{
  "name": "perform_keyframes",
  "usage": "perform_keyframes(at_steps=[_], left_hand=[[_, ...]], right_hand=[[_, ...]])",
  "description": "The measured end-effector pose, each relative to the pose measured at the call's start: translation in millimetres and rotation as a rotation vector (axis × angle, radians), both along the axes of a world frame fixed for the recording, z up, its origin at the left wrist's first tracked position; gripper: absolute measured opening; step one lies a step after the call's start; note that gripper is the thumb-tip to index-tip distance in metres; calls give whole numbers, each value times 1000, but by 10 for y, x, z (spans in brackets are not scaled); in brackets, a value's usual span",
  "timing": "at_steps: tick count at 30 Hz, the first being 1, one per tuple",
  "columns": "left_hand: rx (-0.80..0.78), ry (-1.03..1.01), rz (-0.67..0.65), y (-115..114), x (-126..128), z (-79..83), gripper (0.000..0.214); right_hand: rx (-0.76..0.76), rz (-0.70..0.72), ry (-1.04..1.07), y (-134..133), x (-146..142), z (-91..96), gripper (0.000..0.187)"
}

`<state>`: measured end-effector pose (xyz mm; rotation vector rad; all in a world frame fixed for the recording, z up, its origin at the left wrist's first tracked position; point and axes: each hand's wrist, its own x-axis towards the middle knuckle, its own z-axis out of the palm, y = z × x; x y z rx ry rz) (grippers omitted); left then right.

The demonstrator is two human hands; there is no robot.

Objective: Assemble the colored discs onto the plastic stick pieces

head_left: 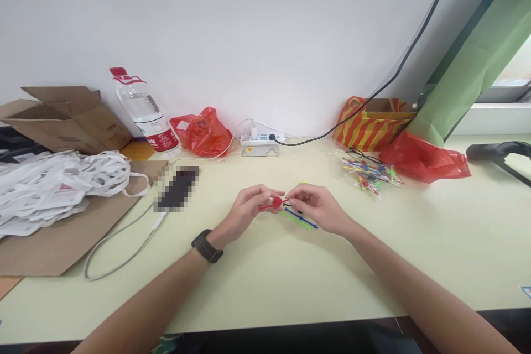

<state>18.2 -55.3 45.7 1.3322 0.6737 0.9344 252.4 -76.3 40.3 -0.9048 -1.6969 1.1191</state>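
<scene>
Pressure applied unevenly could snap the red plastic stick (277,202) that the left hand (248,206) and right hand (317,207), both nearly closed, pinch just beside the blue plastic stick (301,218).

On the table (456,227), a box (70,127), bottle (154,127), bag (207,133) and power strip (260,138) run left to right before the wall (265,38), beyond the left hand (248,208) and right hand (321,210), with a phone (177,189) to their left and a packet (370,173) to their right.
</scene>
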Motion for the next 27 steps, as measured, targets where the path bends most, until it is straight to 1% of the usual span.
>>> perform_keyframes(at_steps=[2, 3, 6, 8, 10, 11, 12, 15, 16, 17, 18, 19, 20, 21, 22, 23, 24, 25, 27], left_hand=[[-74, -40, -71, 20, -23, 13, 31], [-82, -31, -86, 30, -35, 16, 29], [-22, 39, -73, 48, -54, 15, 26], [23, 57, -53, 50, -52, 11, 29], [52, 68, -36, 49, -45, 6, 32], [63, 80, -26, 49, -42, 2, 33], [73, 96, -11, 51, -40, -3, 33], [101, 130, 51, 59, -39, -24, 33], [109, 126, 68, 62, -38, -32, 33], [115, 117, 81, 66, -38, -39, 33], [118, 105, 92, 69, -37, -45, 33], [121, 93, 102, 72, -36, -49, 33], [122, 83, 114, 74, -36, -50, 32], [121, 74, 128, 76, -36, -49, 32], [118, 67, 141, 78, -37, -46, 32], [114, 62, 151, 80, -39, -43, 33], [111, 58, 157, 83, -41, -42, 33], [107, 56, 157, 86, -43, -41, 34], [107, 57, 155, 95, -45, -50, 34]], right_hand=[[15, -4, 3, 10, 14, 15, 27], [28, -1, -4, 12, 22, 24, 26], [125, -10, -68, 10, 45, 47, 23], [258, -103, -131, -1, 57, 50, 23], [395, -226, -188, -18, 63, 39, 32], [434, -258, -201, -28, 61, 28, 39], [442, -258, -201, -39, 53, 12, 46], [357, -211, -110, -78, -10, -56, 67], [326, -230, -63, -90, -39, -80, 72], [297, -258, -21, -101, -67, -102, 71], [264, -276, 7, -109, -90, -119, 64], [216, -264, 18, -114, -104, -128, 50], [148, -213, 12, -115, -109, -129, 37], [69, -134, -1, -114, -105, -122, 42], [-6, -53, -10, -111, -92, -107, 59], [-66, 12, -11, -106, -76, -88, 71], [-104, 47, -2, -101, -58, -64, 77], [-117, 51, 13, -96, -42, -40, 80], [-101, 6, 36, -89, -23, 6, 80]])
